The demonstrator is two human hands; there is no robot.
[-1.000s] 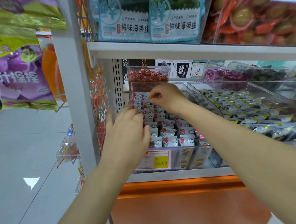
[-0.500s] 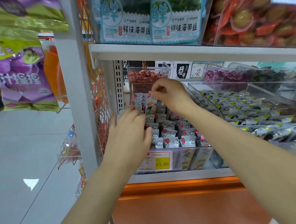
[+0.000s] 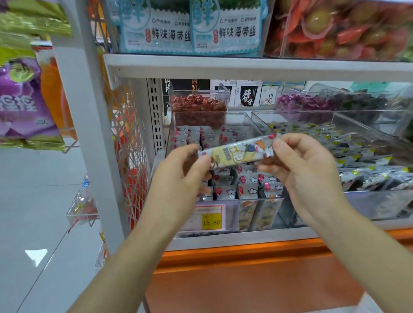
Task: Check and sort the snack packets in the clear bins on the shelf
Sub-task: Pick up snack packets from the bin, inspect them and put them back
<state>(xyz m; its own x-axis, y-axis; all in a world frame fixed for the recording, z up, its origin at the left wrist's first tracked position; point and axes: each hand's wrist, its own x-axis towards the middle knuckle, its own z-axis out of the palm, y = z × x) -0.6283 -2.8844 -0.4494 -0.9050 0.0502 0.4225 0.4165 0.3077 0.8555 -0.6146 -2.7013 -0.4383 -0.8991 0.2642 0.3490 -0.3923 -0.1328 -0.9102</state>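
Note:
A long white-and-yellow snack packet with cartoon print is held level in front of the shelf. My left hand pinches its left end and my right hand pinches its right end. Behind and below it stands a clear bin packed with rows of small white packets with red marks. A yellow price tag reading 15.80 sits on the bin's front.
To the right, a second clear bin holds dark packets with yellow corners. Smaller bins of red snacks and purple snacks stand behind. The upper shelf edge runs overhead, a white post stands left, and purple bags hang there.
My right hand has lifted one packet out of the back of the bin. My left hand left the bin's edge and took the packet's other end; both hands now hold it up.

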